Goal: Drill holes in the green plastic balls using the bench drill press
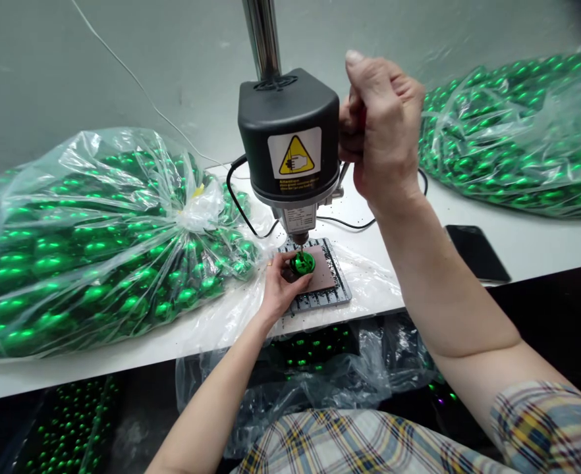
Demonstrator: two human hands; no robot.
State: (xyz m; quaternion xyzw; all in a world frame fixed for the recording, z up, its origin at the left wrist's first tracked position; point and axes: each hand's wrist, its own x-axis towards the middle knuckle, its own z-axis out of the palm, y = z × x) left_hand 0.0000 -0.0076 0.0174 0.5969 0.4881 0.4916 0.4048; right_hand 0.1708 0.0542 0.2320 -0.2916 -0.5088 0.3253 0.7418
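Observation:
My left hand point(281, 284) has its thumb and fingers closed round a shiny green ball point(304, 263). The ball rests on a brownish board point(324, 271) lying on the slotted metal base point(338, 297) of a small drill press point(290, 125). Directly above the ball is the chuck point(299, 238), its bit reaching down to the ball's top. Raised beside the black motor housing, my right hand point(387, 118) is wrapped round the press's lever handle, mostly hidden by the fingers, with a bit of red showing. Dark shavings are scattered over the base.
A large clear bag of green balls point(87, 250) lies at the left, another bag point(518, 131) at the back right. A black phone-like slab point(477, 253) lies on the white table point(384, 247). More green balls in plastic point(315, 345) show below the table's front edge.

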